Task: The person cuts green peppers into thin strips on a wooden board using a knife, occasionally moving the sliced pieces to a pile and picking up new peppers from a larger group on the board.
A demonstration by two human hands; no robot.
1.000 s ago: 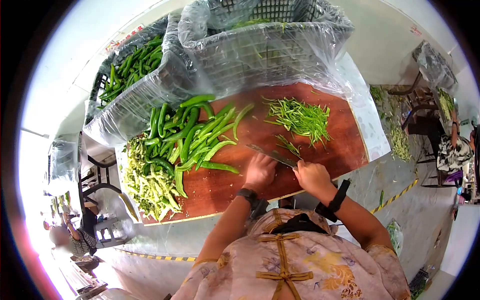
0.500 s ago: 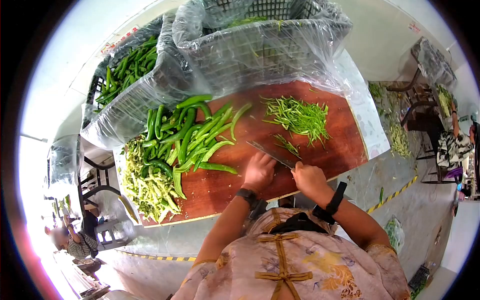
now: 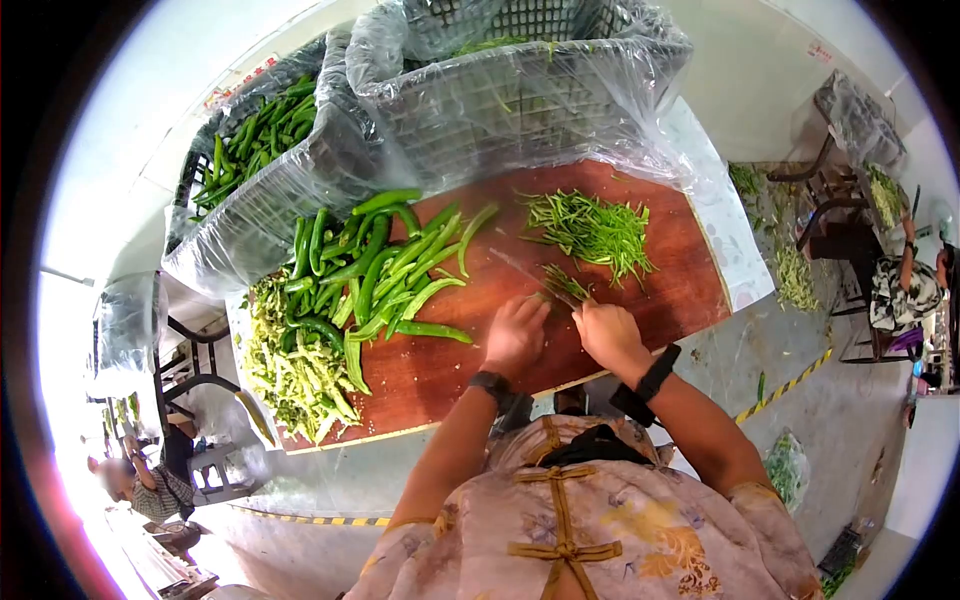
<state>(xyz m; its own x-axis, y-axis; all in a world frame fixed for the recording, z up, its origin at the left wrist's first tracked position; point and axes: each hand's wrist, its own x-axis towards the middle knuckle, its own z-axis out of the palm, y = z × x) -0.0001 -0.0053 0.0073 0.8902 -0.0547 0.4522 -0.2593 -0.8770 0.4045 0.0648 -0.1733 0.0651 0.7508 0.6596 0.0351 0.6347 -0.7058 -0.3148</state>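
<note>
My right hand grips the handle of a knife, its blade slanting up and left over the cutting board. Just left of the blade, my left hand is pressed to the board with its fingers curled; what lies under them is hidden, with only a trace of green at the tips. A few green pepper shreds lie against the knife's far side. Beyond them is a bigger heap of shredded green pepper. Whole and split green peppers are piled to the left.
Pale pepper cores and seeds cover the board's left end. Behind it stand two plastic-lined crates, one with some green shreds, another holding green peppers. Other people sit at far left and far right.
The knife and my right hand have moved slightly up and left, and the blade now lies beside the small shreds. My left hand has shifted a little toward the board's far side.
</note>
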